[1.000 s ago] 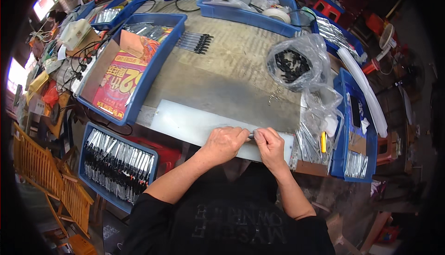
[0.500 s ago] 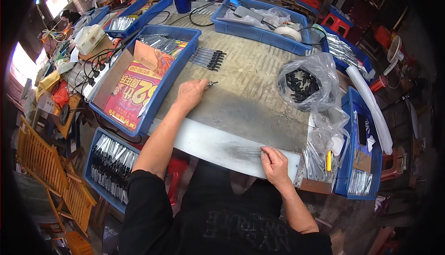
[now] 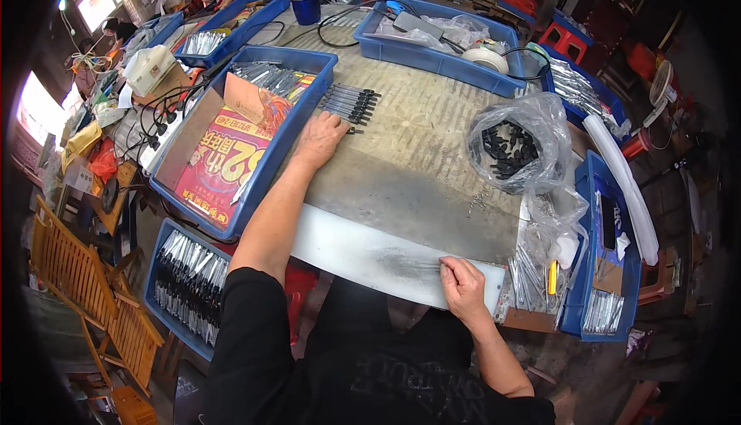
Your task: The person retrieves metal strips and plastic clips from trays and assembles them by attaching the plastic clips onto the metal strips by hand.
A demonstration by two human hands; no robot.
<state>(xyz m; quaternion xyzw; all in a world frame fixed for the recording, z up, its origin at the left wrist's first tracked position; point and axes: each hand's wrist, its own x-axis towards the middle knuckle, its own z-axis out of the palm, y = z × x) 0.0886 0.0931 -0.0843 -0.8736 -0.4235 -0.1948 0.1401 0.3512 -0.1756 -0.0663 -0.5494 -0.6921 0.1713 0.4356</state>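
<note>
The left hand reaches far over the table in the view from the head. Its fingers are bent over one pen, with its black end poking out past the fingertips. I cannot tell if the hand pinches that pen or just touches it. The pen is next to the near end of a neat row of pens (they all lie side by side, like sleeping fish).

The right hand is on the long white board at the table's near edge. Its fingers are curled in and pressed together.

By the left arm is a blue tray with a red and yellow sheet in it. Over to the right, a clear bag holds lots of little black parts. A yellow cutter lies near the right hand.
</note>
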